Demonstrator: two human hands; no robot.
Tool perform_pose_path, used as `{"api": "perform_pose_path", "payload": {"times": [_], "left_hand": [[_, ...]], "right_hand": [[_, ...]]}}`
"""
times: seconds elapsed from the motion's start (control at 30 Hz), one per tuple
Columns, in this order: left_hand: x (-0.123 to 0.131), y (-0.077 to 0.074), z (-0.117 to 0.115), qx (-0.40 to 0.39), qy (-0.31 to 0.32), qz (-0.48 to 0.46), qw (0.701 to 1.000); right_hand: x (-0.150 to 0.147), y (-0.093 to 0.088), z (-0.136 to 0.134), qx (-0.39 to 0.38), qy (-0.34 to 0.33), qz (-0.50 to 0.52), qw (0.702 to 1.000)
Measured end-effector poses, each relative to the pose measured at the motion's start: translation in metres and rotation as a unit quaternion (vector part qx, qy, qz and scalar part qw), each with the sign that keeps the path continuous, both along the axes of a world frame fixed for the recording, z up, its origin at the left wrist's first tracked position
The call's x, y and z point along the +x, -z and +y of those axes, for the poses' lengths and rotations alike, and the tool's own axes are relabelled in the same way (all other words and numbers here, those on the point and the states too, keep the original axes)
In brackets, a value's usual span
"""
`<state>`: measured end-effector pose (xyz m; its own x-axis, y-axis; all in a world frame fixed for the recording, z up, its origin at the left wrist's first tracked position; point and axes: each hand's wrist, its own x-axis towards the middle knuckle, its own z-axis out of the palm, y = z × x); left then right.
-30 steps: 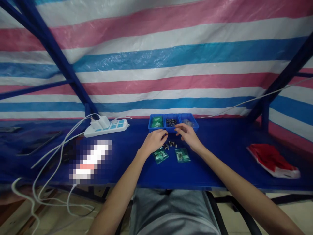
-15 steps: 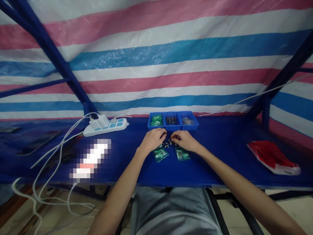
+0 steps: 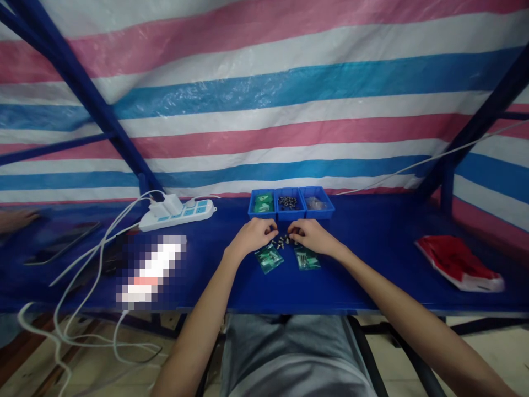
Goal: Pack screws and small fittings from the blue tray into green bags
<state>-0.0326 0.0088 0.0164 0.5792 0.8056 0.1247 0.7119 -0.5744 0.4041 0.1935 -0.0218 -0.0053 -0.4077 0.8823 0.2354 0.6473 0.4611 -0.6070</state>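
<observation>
My left hand (image 3: 259, 234) has its fingers curled together, low over the table. Its fingertips are beside a small scatter of metal fittings that look like screws (image 3: 282, 242). On the other side of that scatter, my right hand (image 3: 311, 234) is bent in a pinch. Whatever is between either hand's fingertips is too small to make out. Below my left hand lies a green clear packet (image 3: 269, 259) with small metal pieces in it. A second green packet (image 3: 306, 259) lies under my right wrist, also with metal pieces.
Behind my hands stand blue bins holding green packets (image 3: 263, 203), dark metal fittings (image 3: 287, 203) and clear packets (image 3: 316, 203). To the left are a white power strip (image 3: 178, 215), trailing cables and a phone (image 3: 61, 242). Another person's hand (image 3: 19, 220) rests far left. A red-and-white package (image 3: 458, 263) lies right.
My left hand has drawn slightly left, away from the small fittings, showing more of them. My right hand has barely moved. Another person's hand has come in at the far left.
</observation>
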Motion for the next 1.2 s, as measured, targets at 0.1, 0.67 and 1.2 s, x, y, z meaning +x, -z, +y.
{"api": "perform_pose_path", "payload": {"times": [0.1,0.67,1.2], "left_hand": [[0.000,-0.001,0.001,-0.043,0.010,-0.004,0.999],[0.010,0.006,-0.004,0.010,0.029,0.014,0.999],[0.018,0.010,-0.006,0.045,0.045,0.015,0.998]], "right_hand": [[0.000,-0.001,0.000,-0.004,-0.003,-0.001,1.000],[-0.002,0.004,0.001,0.005,-0.002,0.019,1.000],[-0.004,0.002,-0.003,0.035,0.011,-0.064,0.997]]}}
